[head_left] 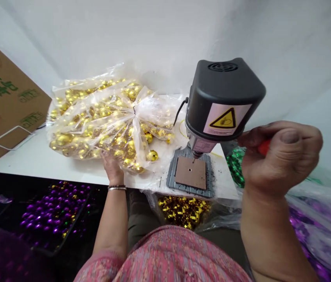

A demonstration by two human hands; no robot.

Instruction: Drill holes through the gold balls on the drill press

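My right hand (279, 156) is closed in a fist around a red handle (263, 147) beside a small black bench drill (224, 100). The drill bit hangs above a brown pad (191, 173) on the grey base (209, 192). My left hand (111, 166) reaches into the open edge of a clear plastic bag (107, 117) full of gold balls. Its fingers are hidden under the plastic and the balls. One gold ball (153, 155) lies at the bag's mouth.
A cardboard box (4, 102) stands at the left on the white table (42, 160). Below the table are a tray of purple balls (51, 215), a bag of gold tinsel (183, 211), green tinsel (236, 164) and purple bags (324, 223) at right.
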